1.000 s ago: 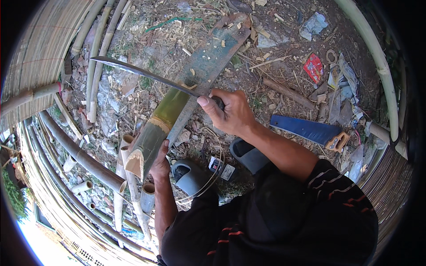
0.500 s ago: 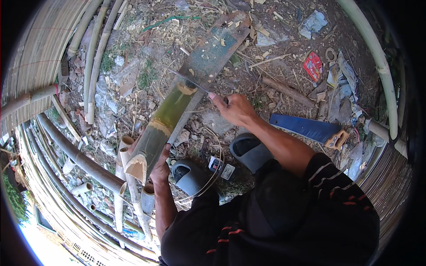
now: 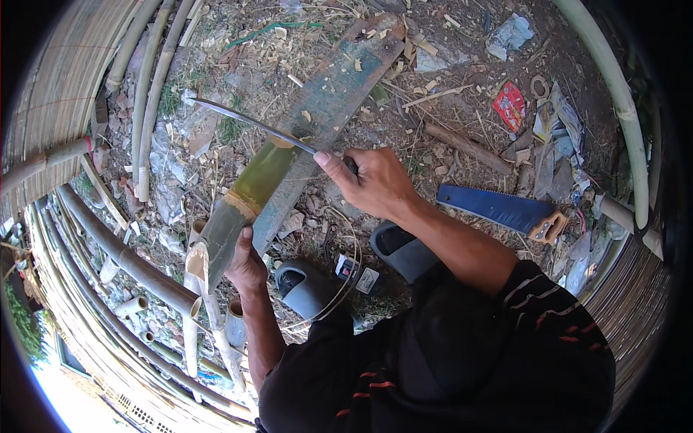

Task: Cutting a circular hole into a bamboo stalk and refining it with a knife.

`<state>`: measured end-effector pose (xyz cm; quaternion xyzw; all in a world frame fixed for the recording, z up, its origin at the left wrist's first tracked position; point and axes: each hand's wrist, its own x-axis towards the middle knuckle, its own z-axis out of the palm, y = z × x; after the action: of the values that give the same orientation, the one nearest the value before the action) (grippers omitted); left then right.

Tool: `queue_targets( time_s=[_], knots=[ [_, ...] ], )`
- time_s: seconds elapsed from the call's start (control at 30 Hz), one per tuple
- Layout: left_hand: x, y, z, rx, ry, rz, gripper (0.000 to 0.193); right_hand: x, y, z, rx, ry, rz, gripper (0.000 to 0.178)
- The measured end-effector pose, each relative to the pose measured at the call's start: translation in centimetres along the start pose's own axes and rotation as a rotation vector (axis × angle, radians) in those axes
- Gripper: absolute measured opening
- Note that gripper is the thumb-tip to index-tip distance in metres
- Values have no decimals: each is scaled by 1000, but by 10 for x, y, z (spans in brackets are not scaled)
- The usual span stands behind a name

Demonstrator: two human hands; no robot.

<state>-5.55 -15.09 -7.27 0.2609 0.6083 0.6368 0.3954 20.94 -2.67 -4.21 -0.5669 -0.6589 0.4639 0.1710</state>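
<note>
A thick green bamboo section (image 3: 261, 175) lies slanted along a worn plank, its obliquely cut, hollow end toward me at the left. My left hand (image 3: 247, 265) grips it near that end, thumb on the near side and the other fingers hidden beneath. In my right hand (image 3: 372, 180) is a long, slightly curved knife (image 3: 242, 117), its dark handle mostly covered by my fingers and the thumb stretched toward the blade. The blade crosses over the bamboo's far end and points to the left; whether it touches the bamboo I cannot tell.
The plank (image 3: 346, 83) slopes away from me, sprinkled with chips. A blue handsaw (image 3: 498, 208) lies at the right, near a wooden stick (image 3: 469, 148). Bamboo poles (image 3: 126, 252) and upright cut tubes crowd the left. My sandals (image 3: 307, 289) flank a thin loop of cane.
The bamboo has shifted a little leftward, and my left thumb now shows on its side. My right hand has moved left, and more of the knife blade shows, reaching farther left.
</note>
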Motion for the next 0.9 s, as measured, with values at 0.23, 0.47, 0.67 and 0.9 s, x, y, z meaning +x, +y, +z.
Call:
queue_targets(
  time_s=[0.23, 0.47, 0.67, 0.9],
  knots=[
    [-9, 7, 10, 1, -37, 17, 55, 7, 51, 14, -253, -75, 239, 74],
    [-6, -5, 2, -133, 71, -69, 55, 5, 63, 15, -111, 38, 10, 83],
    [5, -8, -23, -255, 58, -142, 63, 19, 60, 7, -95, -169, 372, 92],
    [4, 12, 11, -450, 63, -174, 65, 12, 35, -6, -167, -168, 304, 89]
  ],
)
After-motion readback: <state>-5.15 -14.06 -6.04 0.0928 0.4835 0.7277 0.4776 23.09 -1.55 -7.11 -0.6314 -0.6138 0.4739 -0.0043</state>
